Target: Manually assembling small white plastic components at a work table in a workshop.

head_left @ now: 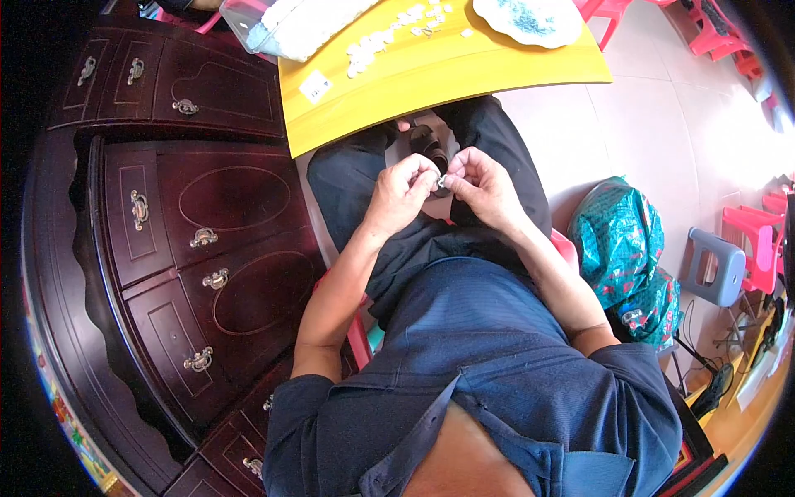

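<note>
Above my lap, my left hand (400, 195) and my right hand (485, 189) meet, thumbs and fingertips pinched together. Between them is a small, pale, shiny piece (441, 180), mostly covered by the fingers, so its kind is unclear. Both hands are just short of the near edge of a yellow table (447, 79). Scattered on the tabletop are several small white pieces (373, 48). A scalloped white plate (483, 10) at the far right of the table holds a heap of tiny bluish bits.
A clear plastic bin (236, 18) with white contents sits at the table's far left, near a small white square (315, 85). Dark wooden drawers (232, 199) line my left side. To the right are green plastic bags (617, 236), a grey-blue stool (714, 267) and red stools (752, 240).
</note>
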Demonstrator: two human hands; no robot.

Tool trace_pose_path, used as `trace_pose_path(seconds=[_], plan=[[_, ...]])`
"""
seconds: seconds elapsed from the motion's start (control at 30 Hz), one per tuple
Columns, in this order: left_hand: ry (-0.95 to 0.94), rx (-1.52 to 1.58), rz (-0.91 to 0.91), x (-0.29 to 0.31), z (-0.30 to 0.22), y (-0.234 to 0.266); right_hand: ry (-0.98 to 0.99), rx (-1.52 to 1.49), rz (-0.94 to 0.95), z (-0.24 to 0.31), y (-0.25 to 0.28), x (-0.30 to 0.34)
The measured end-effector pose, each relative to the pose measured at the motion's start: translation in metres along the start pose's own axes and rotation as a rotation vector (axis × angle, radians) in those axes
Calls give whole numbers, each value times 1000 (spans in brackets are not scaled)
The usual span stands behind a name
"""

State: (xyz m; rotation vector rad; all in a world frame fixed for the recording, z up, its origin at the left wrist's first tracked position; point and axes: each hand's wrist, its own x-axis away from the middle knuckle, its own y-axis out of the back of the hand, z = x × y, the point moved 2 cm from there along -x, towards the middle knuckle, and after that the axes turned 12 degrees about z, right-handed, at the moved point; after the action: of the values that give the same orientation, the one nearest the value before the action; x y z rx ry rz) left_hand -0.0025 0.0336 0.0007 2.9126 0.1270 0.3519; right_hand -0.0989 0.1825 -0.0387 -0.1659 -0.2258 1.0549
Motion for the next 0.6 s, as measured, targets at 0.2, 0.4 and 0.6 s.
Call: trace_pose_path(seconds=[0.2,0.4,0.6], plan=[[-28,-58,-37,-2,0,0,-21,40,-3,6,0,1],[-59,-214,-78,-3,-8,-4,-34,44,-24,3,-1,3],[-36,-253,-82,-4,-6,-11,-39,103,-51,5,-1,4]])
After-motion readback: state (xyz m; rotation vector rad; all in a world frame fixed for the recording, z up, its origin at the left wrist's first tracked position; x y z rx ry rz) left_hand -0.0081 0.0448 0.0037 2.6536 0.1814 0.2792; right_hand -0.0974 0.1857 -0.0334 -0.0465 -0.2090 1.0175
